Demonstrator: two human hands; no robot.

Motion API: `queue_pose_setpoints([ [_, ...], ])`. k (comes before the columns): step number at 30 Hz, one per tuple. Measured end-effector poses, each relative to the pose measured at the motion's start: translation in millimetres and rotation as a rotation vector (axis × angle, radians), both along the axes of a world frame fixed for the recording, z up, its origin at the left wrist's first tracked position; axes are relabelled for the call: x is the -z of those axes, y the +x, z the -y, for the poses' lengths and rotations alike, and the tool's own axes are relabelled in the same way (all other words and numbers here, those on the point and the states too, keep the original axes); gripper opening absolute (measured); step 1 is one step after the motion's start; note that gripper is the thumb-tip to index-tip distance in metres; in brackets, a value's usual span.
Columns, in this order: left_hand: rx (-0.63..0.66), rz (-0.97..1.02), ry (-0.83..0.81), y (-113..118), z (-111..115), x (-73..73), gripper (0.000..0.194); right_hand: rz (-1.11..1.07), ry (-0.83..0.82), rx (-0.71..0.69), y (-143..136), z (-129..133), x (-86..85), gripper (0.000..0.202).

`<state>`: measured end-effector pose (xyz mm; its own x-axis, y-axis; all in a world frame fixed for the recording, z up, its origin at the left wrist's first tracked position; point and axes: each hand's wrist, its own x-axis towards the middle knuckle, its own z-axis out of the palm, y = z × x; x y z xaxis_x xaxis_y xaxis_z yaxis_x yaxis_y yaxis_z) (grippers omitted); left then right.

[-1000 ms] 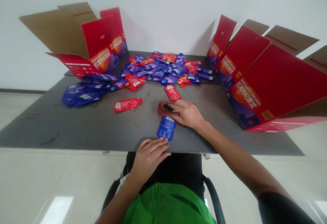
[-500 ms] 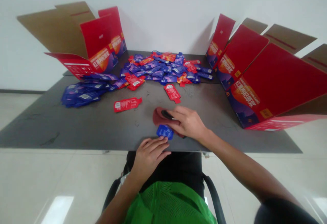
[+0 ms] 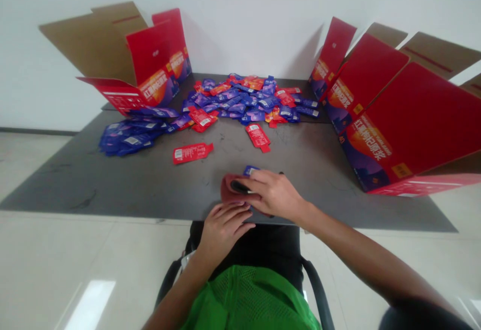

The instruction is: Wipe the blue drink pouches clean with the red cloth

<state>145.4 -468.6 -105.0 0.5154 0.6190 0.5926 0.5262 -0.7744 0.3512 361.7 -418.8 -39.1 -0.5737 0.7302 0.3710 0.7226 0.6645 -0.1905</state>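
Note:
In the head view my right hand (image 3: 276,193) is closed on a folded reddish-brown cloth (image 3: 226,189), with a small black piece (image 3: 239,186) showing under its fingers. The cloth lies over a blue sachet (image 3: 250,170), whose far end peeks out beyond it; the rest of the sachet is mostly hidden. Near the table edge, my left hand (image 3: 226,225) lies flat with fingers stretched out, its fingertips at the sachet's near end and close to the cloth. Two red sachets, one on the left (image 3: 193,153) and one farther back (image 3: 258,137), lie apart on the grey table (image 3: 150,184).
A mixed heap of blue and red sachets (image 3: 240,102) spreads across the back. Stacked blue sachets (image 3: 128,137) lie at the left, before an open red carton (image 3: 150,69). More open red cartons (image 3: 376,119) line the right side. The table's front edge runs just before my lap.
My right hand has drawn the cloth towards me over the blue sachet, covering its middle and baring its far end. My left hand stays at the near end. The whole view has shifted slightly.

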Motion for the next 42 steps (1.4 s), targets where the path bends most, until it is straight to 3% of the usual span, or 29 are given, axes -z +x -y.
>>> queue_pose_setpoints([
  [3,-0.004,0.004,-0.014,0,0,0.8,0.019,0.011,-0.074,-0.033,0,-5,11.3,0.036],
  [8,0.012,0.014,-0.014,1,0,-1.8,0.018,0.013,0.026,0.185,24,-43,3.0,0.04],
  [11,0.015,0.005,-0.028,0,0,-0.5,0.019,-0.028,0.053,0.127,17,-24,-4.1,0.041],
  [15,0.007,0.001,-0.044,-1,0,2.4,0.019,-0.006,-0.039,-0.028,1,3,10.1,0.035],
  [18,0.018,0.006,-0.043,-1,0,1.6,0.019,-0.031,-0.063,0.048,9,-18,19.3,0.037],
  [22,0.014,0.014,-0.027,0,1,-0.4,0.018,-0.024,0.032,0.209,24,-48,7.4,0.038],
  [25,0.01,0.006,-0.018,0,1,0.1,0.018,-0.071,0.058,0.145,14,-26,0.1,0.039],
  [29,0.003,-0.012,-0.031,-1,1,0.7,0.018,-0.04,-0.05,-0.041,-2,3,12.7,0.036],
  [32,0.027,-0.002,-0.026,-1,0,-1.2,0.018,-0.042,-0.072,0.058,9,-21,20.2,0.038],
  [36,0.028,0.001,-0.014,0,0,-3.5,0.017,-0.008,0.019,0.21,25,-50,8.1,0.039],
  [39,0.022,0.005,-0.017,0,1,-2.8,0.018,-0.058,0.028,0.133,15,-25,1.2,0.04],
  [42,0.009,0.003,-0.02,0,1,-2.0,0.018,-0.053,-0.056,-0.044,1,3,9.9,0.036],
])
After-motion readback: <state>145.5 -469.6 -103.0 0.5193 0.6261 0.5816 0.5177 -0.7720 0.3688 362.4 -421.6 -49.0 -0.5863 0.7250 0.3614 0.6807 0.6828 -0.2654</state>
